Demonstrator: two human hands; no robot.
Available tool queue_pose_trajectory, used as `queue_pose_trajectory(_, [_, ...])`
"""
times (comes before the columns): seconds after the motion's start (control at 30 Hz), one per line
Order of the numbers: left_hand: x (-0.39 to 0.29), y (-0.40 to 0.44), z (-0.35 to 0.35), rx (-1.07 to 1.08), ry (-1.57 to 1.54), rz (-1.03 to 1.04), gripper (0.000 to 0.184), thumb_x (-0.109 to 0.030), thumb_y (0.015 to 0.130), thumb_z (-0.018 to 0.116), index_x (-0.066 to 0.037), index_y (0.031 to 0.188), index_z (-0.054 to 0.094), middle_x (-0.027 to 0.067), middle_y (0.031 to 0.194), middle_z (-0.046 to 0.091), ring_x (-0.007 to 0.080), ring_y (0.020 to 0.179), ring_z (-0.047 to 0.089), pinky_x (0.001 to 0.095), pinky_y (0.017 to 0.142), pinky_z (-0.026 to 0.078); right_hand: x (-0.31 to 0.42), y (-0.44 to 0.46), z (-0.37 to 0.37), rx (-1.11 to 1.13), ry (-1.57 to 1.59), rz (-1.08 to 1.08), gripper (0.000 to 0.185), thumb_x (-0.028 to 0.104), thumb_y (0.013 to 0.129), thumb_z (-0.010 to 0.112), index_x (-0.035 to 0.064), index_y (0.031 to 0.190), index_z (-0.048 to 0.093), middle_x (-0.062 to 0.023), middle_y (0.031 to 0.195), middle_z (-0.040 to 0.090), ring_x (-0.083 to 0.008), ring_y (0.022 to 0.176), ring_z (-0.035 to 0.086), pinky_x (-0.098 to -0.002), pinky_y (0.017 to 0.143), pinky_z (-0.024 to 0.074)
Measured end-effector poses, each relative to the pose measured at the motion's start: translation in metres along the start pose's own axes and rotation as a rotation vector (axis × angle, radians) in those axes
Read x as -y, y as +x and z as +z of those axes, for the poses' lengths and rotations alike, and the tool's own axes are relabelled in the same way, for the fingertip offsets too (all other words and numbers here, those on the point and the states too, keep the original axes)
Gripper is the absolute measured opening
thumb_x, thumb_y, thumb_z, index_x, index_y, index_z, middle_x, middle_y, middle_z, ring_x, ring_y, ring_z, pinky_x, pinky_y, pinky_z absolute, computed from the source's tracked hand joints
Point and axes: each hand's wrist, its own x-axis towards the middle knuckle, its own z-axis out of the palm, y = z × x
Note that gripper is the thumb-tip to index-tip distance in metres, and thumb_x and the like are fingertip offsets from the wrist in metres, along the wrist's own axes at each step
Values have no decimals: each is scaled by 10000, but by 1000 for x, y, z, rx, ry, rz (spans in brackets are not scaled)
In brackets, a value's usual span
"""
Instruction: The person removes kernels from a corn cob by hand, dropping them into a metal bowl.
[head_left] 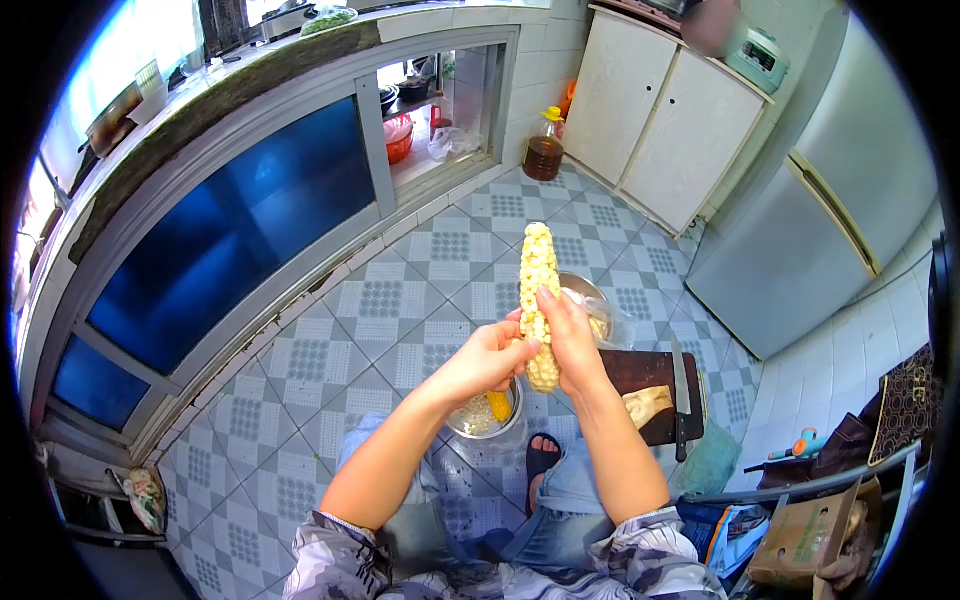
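Note:
A pale yellow corn cob stands nearly upright in front of me, held in both hands. My right hand is closed round its right side, thumb lying along the kernels. On the other side my left hand is closed too, with its thumb pressed against the lower part of the cob. Below my left hand, a metal bowl contains loose pale kernels and a deeper yellow piece of corn. Some of the fingers are hidden behind the cob.
Right of the hands lies a dark cutting board with a knife and a pale, irregular piece of food. Another metal bowl with clear plastic stands behind. An oil jug, cabinet and fridge stand farther off.

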Motion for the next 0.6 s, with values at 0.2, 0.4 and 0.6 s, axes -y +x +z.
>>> queue_pose_trajectory(0.2, [11, 3, 9, -90, 195, 225, 332, -224, 920, 467, 10, 1154, 497, -22, 731, 521, 31, 561, 434, 190, 476, 368, -10, 5, -4, -89, -56, -30, 297, 295, 901, 553, 18, 1001, 514, -56, 827, 583, -103, 704, 565, -242, 614, 464])
queue_pose_trajectory(0.4, [54, 32, 4, -285, 450, 603, 381, -152, 907, 402, 36, 1236, 436, 49, 820, 581, 105, 603, 500, 249, 549, 431, -14, 6, -5, -97, -75, -66, 233, 262, 920, 523, 41, 993, 503, -38, 836, 574, -92, 724, 556, -232, 639, 460])
queue_pose_trajectory(0.6, [30, 14, 6, -147, 327, 321, 384, -137, 892, 331, 15, 1228, 439, 7, 709, 497, 72, 576, 453, 223, 512, 398, -14, 6, -7, -46, -48, -42, 234, 267, 926, 513, 48, 1010, 505, -32, 845, 571, -92, 726, 553, -233, 641, 461])
